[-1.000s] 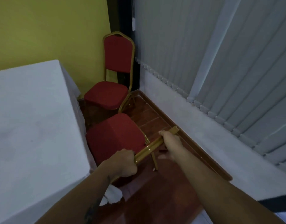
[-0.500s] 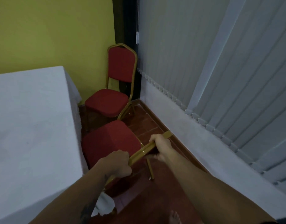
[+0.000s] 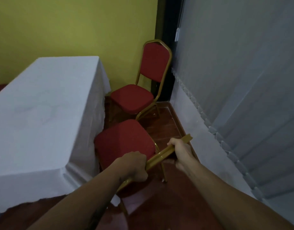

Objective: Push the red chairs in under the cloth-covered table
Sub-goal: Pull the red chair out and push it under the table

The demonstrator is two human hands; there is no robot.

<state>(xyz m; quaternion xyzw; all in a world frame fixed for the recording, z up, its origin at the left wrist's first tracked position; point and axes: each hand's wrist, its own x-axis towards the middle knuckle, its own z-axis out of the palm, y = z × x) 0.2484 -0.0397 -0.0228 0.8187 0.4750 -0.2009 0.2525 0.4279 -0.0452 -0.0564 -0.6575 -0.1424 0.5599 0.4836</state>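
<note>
A red-cushioned chair (image 3: 123, 143) with a gold metal frame stands right below me, its seat edge touching the white cloth of the table (image 3: 43, 117). My left hand (image 3: 134, 166) grips the gold top rail of its backrest near the left end. My right hand (image 3: 181, 151) grips the same rail near its right end. A second red chair (image 3: 143, 97) stands farther back in the corner, beside the table's far end, its backrest upright and its seat out in the open.
Grey vertical blinds (image 3: 242, 80) and a low white wall ledge (image 3: 209, 146) run along the right. A yellow wall (image 3: 76, 27) closes the back. The narrow strip of dark red wood floor (image 3: 168, 127) lies between table and ledge.
The near chair's seat has slid left, closer to the tablecloth, with both hands still on its rail. My view has lifted, showing more of the table and the far chair.
</note>
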